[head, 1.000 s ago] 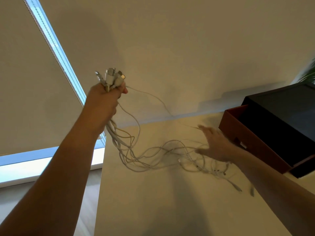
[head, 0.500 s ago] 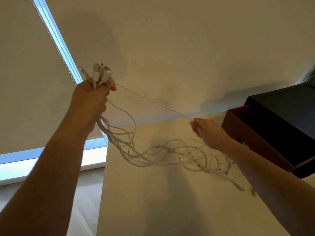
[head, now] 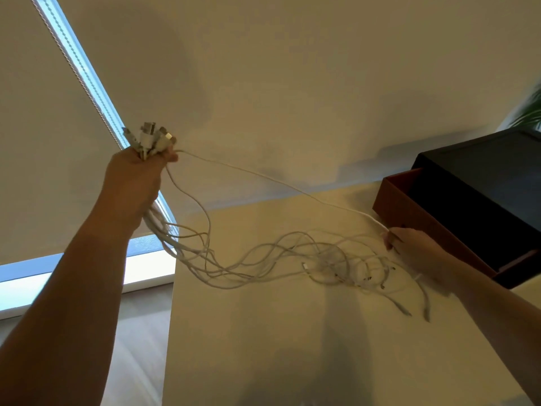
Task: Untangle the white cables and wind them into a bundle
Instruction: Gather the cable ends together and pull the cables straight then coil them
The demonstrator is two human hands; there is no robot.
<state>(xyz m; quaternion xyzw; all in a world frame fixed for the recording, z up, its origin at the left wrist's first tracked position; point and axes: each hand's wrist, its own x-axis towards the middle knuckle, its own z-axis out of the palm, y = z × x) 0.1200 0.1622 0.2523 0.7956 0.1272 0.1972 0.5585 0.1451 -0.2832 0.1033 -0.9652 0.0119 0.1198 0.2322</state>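
Right hand (head: 415, 249) farther right, fingers (head: 391, 240) pinching one taut cable (head: 376, 221); left hand (head: 134, 177) raised, fingers curled around plug ends (head: 149, 137).

Left hand (head: 133, 177) raised at left, plug ends (head: 149, 137) sticking up out of fist. Cables (head: 292, 259) hang from it down onto table (head: 292, 361), tangle spread across middle toward right. Right hand (head: 409, 247) low at right, just beside box (head: 468, 206). Single cable (head: 263, 175) spans between hands, above tangle. Plant (head: 531, 112) behind box.
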